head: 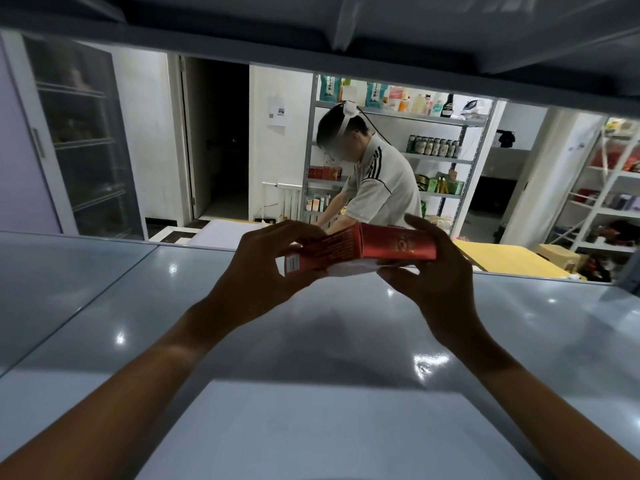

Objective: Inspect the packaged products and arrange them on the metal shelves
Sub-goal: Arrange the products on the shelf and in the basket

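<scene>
holding a red box (363, 249) lengthwise between both hands, lifted above the grey metal shelf (311, 327) and not touching it. left hand (268, 271) clamped on the box's left end, thumb under the lower edge beside a small white barcode label, fingers curled over the top. right hand (433, 268) clamped on the right end, thumb reaching up behind the box, fingers wrapped beneath it. tilted slightly, the box shows a darker red side with fine print toward the left and a brighter red face with a gold emblem toward the right; white underside showing between the two hands. both forearms reaching in from the lower corners, casting a dark shadow on the glossy shelf surface. overhead, the underside of an upper shelf (346, 29) closing off the top of the view.

seen through the gap between the two shelves: a second person (377, 181) in a light striped shirt and a white head strap, bending forward. behind that person, a white shelving rack (446, 159) loaded with bottles, jars and packets. farther right, another rack (609, 202) with red packages. at left, a glass-door cabinet (83, 140) beside a dark open doorway (218, 140). beyond the shelf's far edge, a yellow table (498, 258) and a cardboard carton (557, 256) just beside it.
</scene>
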